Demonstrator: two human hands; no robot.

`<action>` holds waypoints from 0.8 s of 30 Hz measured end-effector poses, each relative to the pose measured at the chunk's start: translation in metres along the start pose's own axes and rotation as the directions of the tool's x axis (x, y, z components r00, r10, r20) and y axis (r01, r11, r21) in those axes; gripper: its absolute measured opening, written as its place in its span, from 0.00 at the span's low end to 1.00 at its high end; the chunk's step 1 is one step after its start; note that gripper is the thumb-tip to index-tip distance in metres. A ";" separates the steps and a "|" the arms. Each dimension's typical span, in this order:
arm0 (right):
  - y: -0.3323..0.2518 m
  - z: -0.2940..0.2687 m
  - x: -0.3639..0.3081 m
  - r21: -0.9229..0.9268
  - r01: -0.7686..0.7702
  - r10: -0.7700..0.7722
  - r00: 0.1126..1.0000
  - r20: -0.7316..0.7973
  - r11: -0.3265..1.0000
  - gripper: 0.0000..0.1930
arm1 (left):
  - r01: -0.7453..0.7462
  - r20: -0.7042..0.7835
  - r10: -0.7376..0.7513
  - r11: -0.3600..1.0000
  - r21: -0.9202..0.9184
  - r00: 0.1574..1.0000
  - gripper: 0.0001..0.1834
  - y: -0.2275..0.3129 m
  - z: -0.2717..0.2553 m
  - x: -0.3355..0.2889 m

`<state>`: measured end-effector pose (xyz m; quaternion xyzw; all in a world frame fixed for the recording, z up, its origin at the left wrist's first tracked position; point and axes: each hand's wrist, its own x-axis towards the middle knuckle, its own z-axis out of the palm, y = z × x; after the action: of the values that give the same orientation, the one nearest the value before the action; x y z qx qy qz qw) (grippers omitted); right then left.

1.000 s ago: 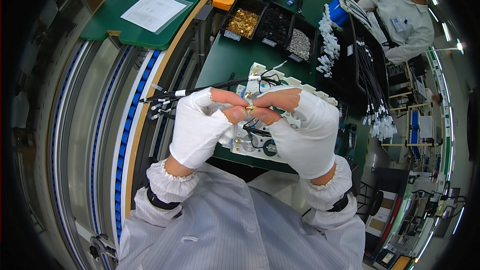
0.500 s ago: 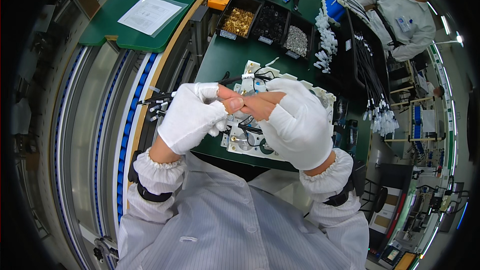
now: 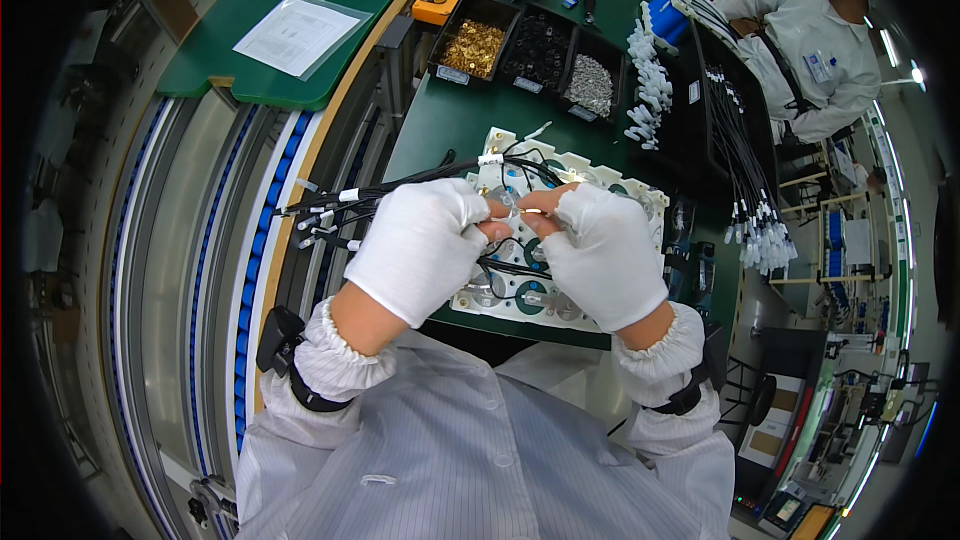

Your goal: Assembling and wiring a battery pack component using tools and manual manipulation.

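Note:
Both my hands wear white gloves with bare thumb and index fingertips. Over the white plate (image 3: pixel 570 317), my left hand (image 3: pixel 425 240) is closed in a pinch; what it holds, if anything, is hidden. Facing it, my right hand (image 3: pixel 605 255) pinches a small brass-coloured part (image 3: pixel 530 211) between thumb and index finger. The fingertips of both hands are close together but apart. Black cables (image 3: pixel 400 183) with white tags run across the plate and out past its left side. The plate has several round openings, partly covered by my hands.
Behind the plate stand black bins of brass parts (image 3: pixel 471 48), black parts (image 3: pixel 540 55) and silver parts (image 3: pixel 591 85). White connectors (image 3: pixel 648 90) and a black box of hanging cables (image 3: pixel 745 160) are to the right. A roller conveyor (image 3: pixel 265 260) runs along the left. Another person (image 3: pixel 810 50) is at the far right.
My hands were together over the plate, fingers touching. Now they are lower and separated, fingertips pinched over the plate, and the brass-coloured part shows at my right fingers.

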<state>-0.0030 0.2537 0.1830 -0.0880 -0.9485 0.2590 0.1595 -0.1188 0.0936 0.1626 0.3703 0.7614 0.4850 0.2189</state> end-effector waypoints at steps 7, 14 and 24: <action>0.001 0.009 0.005 0.278 -0.168 0.163 0.986 0.042 0.946 0.09 | 0.022 -0.025 -0.021 0.998 0.064 0.999 0.08 -0.002 0.007 0.004; -0.007 0.004 0.007 0.330 -0.148 0.146 0.989 0.033 0.932 0.09 | 0.063 -0.033 -0.066 0.996 -0.067 0.997 0.08 -0.005 0.004 -0.002; -0.005 0.000 0.008 0.325 -0.159 0.140 0.987 0.081 0.932 0.09 | -0.094 -0.155 0.096 0.995 0.023 0.983 0.05 -0.011 0.011 -0.006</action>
<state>-0.0109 0.2510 0.1876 -0.1247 -0.8864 0.4279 0.1250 -0.1111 0.0927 0.1474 0.3688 0.7614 0.5165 0.1324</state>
